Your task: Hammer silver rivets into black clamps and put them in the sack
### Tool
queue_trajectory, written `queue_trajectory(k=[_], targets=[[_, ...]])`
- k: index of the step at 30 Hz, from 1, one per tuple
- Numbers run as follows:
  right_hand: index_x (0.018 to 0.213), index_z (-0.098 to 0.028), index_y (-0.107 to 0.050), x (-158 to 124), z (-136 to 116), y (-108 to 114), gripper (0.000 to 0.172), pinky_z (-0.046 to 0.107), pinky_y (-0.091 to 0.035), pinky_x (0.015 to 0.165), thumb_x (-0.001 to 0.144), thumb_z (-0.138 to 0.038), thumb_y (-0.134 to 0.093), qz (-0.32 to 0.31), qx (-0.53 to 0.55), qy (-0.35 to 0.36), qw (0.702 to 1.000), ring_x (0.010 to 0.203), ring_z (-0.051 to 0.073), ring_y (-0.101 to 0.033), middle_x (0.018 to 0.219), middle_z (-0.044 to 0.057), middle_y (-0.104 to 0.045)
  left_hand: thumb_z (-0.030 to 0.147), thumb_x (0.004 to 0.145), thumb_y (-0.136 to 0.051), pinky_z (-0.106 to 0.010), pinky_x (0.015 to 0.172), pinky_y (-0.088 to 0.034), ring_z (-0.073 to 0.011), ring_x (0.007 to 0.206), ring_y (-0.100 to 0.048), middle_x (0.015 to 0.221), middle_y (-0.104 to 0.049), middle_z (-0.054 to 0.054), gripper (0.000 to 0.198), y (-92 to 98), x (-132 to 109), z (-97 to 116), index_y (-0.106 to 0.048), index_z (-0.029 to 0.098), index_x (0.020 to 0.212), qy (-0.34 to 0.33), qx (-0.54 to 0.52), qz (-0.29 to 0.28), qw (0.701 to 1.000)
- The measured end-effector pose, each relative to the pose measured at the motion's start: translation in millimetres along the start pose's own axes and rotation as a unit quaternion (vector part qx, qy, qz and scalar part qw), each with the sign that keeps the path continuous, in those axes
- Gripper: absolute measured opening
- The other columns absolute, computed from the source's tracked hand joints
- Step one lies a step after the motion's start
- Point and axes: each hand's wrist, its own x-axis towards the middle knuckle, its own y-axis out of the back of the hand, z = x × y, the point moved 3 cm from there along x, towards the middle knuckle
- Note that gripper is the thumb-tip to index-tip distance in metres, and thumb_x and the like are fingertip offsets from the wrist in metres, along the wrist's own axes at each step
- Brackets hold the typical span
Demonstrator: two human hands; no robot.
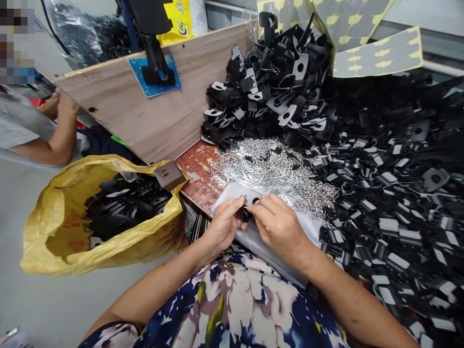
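Observation:
My left hand (228, 221) is closed on a small black plastic clip part (246, 213), pinched between thumb and fingers in front of my body. My right hand (279, 224) meets it from the other side, its thumb and forefinger pressed together against the part. Whatever lies between those right fingertips is too small and covered to make out. Under both hands lies a grey sheet (261, 236), reaching from my lap onto the table. Just beyond it spreads a heap of thin silver metal pins (268, 164).
Black clip parts (286, 87) pile up behind the pins, and smaller black pieces (391, 227) cover the right side. On the left stands a yellow sack (47, 227) with black parts inside. A wooden board (119, 106) rises behind it. Another person's arm (60, 140) shows at far left.

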Motion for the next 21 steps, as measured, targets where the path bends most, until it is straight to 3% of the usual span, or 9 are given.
queue_trajectory(k=[6, 9, 13, 16, 19, 21], targets=[[0.089, -0.015, -0.073, 9, -22, -12, 0.033, 0.041, -0.052, 0.099, 0.098, -0.005, -0.043, 0.018, -0.101, 0.108, 0.989, 0.075, 0.021, -0.050, 0.073, 0.005, -0.061, 0.034, 0.067, -0.091, -0.017, 0.053, -0.044, -0.0062, 0.057, -0.047, 0.064, -0.052, 0.006, 0.038, -5.8, 3, -6, -0.058, 0.016, 0.066, -0.028, -0.029, 0.030, 0.999], [0.086, -0.015, -0.072, 10, -22, -16, 0.034, 0.041, -0.053, 0.099, 0.098, -0.003, -0.043, 0.023, -0.106, 0.121, 0.987, 0.075, 0.021, -0.050, 0.074, 0.006, -0.062, 0.031, 0.065, -0.091, -0.016, 0.055, -0.044, -0.0055, 0.057, -0.046, 0.063, -0.051, 0.006, 0.039, -7.3, 3, -6, -0.055, 0.016, 0.062, -0.034, -0.030, 0.032, 0.998], [0.088, -0.016, -0.072, 6, -7, -6, 0.030, 0.041, -0.054, 0.099, 0.099, -0.007, -0.045, 0.016, -0.056, 0.086, 0.995, 0.077, 0.020, -0.052, 0.073, 0.004, -0.058, 0.037, 0.073, -0.087, -0.021, 0.054, -0.050, -0.0096, 0.060, -0.054, 0.070, -0.059, 0.002, 0.031, 0.7, -3, 2, -0.065, 0.015, 0.075, 0.015, -0.036, 0.006, 0.999], [0.097, -0.015, -0.071, 0, 1, 2, 0.030, 0.045, -0.051, 0.106, 0.099, -0.007, -0.043, 0.033, -0.019, 0.032, 0.999, 0.079, 0.020, -0.053, 0.076, 0.004, -0.058, 0.047, 0.074, -0.085, -0.024, 0.060, -0.055, -0.0116, 0.064, -0.058, 0.079, -0.064, -0.001, 0.038, 7.9, -13, 9, -0.069, 0.015, 0.087, 0.045, -0.040, -0.011, 0.998], [0.105, -0.016, -0.070, -6, -4, -2, 0.026, 0.047, -0.050, 0.106, 0.102, -0.013, -0.044, 0.039, 0.007, 0.021, 0.999, 0.082, 0.021, -0.055, 0.078, 0.004, -0.060, 0.040, 0.069, -0.089, -0.023, 0.062, -0.053, -0.0130, 0.068, -0.059, 0.083, -0.064, 0.000, 0.041, 12.2, -28, 20, -0.066, 0.019, 0.096, -0.049, 0.090, -0.015, 0.995], [0.119, -0.017, -0.065, -13, -5, -9, 0.026, 0.043, -0.052, 0.099, 0.104, -0.019, -0.045, 0.000, 0.045, 0.005, 0.999, 0.086, 0.021, -0.058, 0.084, 0.005, -0.064, 0.031, 0.070, -0.089, -0.024, 0.066, -0.051, -0.0171, 0.080, -0.062, 0.091, -0.067, -0.001, 0.043, 16.8, -40, 31, -0.065, 0.022, 0.104, -0.132, 0.252, -0.001, 0.959]])
